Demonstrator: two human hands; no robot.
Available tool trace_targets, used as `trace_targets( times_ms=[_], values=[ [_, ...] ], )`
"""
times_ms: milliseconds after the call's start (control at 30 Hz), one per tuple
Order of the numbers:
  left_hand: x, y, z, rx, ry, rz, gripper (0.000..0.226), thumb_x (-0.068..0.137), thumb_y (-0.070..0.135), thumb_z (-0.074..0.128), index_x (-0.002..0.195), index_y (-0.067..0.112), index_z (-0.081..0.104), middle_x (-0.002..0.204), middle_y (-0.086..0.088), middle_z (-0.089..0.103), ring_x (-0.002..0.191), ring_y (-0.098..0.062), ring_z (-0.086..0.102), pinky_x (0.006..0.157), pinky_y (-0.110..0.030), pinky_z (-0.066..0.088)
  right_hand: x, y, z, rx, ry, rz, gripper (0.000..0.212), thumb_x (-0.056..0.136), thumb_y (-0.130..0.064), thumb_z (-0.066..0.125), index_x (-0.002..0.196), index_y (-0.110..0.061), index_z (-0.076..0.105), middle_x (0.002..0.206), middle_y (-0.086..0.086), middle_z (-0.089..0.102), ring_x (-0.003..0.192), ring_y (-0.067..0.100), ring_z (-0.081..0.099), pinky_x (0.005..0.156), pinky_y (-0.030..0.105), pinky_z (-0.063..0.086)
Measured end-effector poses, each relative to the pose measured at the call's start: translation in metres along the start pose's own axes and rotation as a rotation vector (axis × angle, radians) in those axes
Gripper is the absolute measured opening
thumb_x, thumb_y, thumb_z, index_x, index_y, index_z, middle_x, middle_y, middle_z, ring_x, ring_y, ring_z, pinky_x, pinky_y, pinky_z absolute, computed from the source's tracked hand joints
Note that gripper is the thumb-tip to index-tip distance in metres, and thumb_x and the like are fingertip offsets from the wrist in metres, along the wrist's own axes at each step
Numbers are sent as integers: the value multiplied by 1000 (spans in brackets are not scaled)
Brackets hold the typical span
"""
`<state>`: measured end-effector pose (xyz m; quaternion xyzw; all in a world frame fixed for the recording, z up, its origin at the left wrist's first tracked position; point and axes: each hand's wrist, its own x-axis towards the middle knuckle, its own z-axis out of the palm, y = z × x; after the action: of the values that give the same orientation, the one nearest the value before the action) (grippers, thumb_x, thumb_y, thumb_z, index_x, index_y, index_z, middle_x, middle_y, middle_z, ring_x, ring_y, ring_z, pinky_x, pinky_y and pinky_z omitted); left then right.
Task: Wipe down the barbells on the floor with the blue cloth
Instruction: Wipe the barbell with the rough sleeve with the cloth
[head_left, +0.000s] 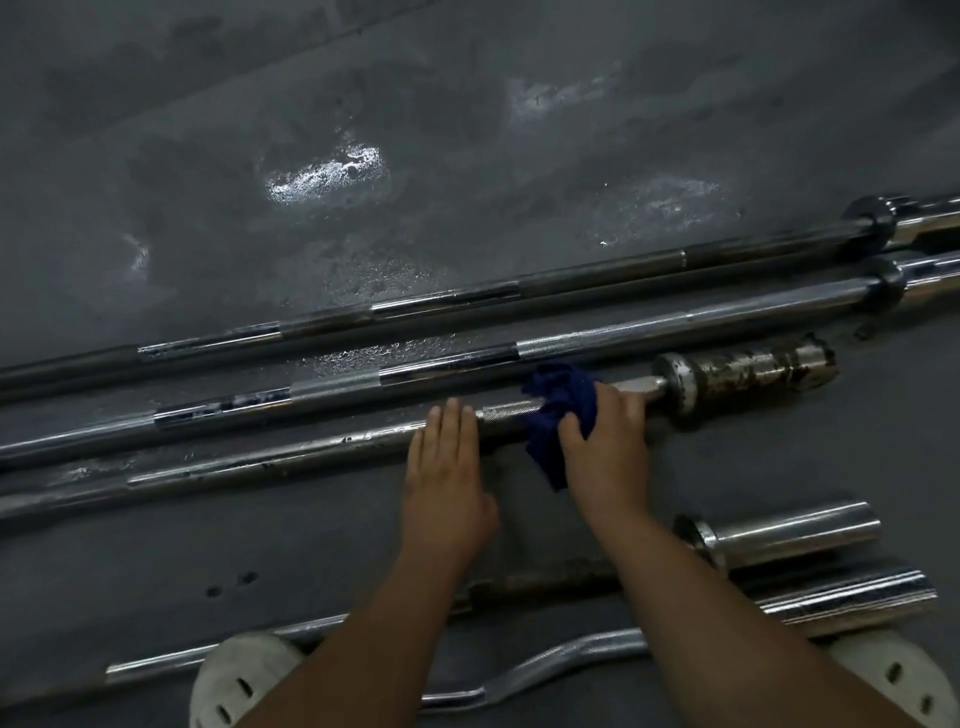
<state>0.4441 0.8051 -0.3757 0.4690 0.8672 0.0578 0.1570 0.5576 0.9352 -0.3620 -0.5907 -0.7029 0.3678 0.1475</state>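
Left hand (441, 467) is lying flat, fingers straight & together, pressing down on the worn steel barbell w/ the rusty end sleeve (311, 449), prob. to stop it rolling. Right hand (608, 447) is curling round the crumpled dark blue cloth (558, 410), wrapping it over that shaft just beside the collar so the rub reaches all round. Dark grey floor (322, 171) is showing wet patches. Two long chrome barbells (571, 338) are lying parallel behind; a wavy chrome curl bar (545, 660) is lying nearest the person.
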Motion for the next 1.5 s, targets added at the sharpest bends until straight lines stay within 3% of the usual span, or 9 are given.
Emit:
trace_targets(
  times_ms=[133,233,333,500,700,833,1033,1167,1500],
  values=[
    [13,7,-8,-11,-93,-22,98,76,25,57,158,11,6,166,-7,-3,153,-24,-7,121,-39,-6,-5,-20,28,822,156,697,31,89,-2,53,119,-13,50,114,10,60,89,22,63,70,41,58],
    [21,4,-18,-51,-138,-16,96,78,28,57,158,13,6,166,-4,0,153,-21,-7,121,-37,-6,-2,-41,37,1064,-87,953,36,91,-3,49,126,-10,52,112,12,61,92,23,61,61,34,53],
    [26,-2,-24,-105,-141,-27,94,74,24,60,157,13,17,165,-3,14,153,-22,3,122,-38,0,11,-48,30,1131,-184,997,19,90,-8,55,109,-12,55,101,10,59,86,20,57,55,28,49],
    [23,-3,-23,-132,-110,-48,91,69,27,53,155,11,26,162,-5,25,151,-25,13,122,-40,6,30,-49,27,1222,227,1050,29,90,-15,60,118,-19,52,99,3,59,73,15,58,51,26,47],
    [24,-7,-23,-116,-129,-13,89,74,27,58,155,10,26,162,-5,25,152,-25,13,123,-43,12,26,-61,30,1030,-286,1032,12,95,-18,54,107,-17,56,95,9,60,75,18,55,49,27,44],
    [26,-4,-28,-99,-173,-13,91,75,26,56,157,14,18,164,-1,16,153,-21,6,124,-39,6,41,-25,11,1312,266,1034,29,91,0,52,116,-14,56,85,6,63,64,14,59,48,25,49],
    [27,-3,-33,-124,-196,-24,92,75,20,61,157,13,19,164,-3,17,153,-23,5,123,-36,3,23,-48,29,1187,-172,1036,39,91,7,44,122,-16,49,111,13,56,93,24,57,70,38,53],
    [26,-3,-33,-112,-223,-39,92,76,20,60,157,14,17,165,-2,14,153,-21,3,124,-36,3,43,-23,17,1258,140,1074,28,94,-6,51,122,-9,56,99,6,63,83,28,65,75,40,58],
    [24,1,-36,-138,-207,-61,91,77,19,62,157,15,18,165,-1,15,153,-21,3,124,-36,3,51,-19,8,1097,207,934,29,98,-17,43,125,-15,53,110,1,59,77,14,60,48,23,53]
  ],
)
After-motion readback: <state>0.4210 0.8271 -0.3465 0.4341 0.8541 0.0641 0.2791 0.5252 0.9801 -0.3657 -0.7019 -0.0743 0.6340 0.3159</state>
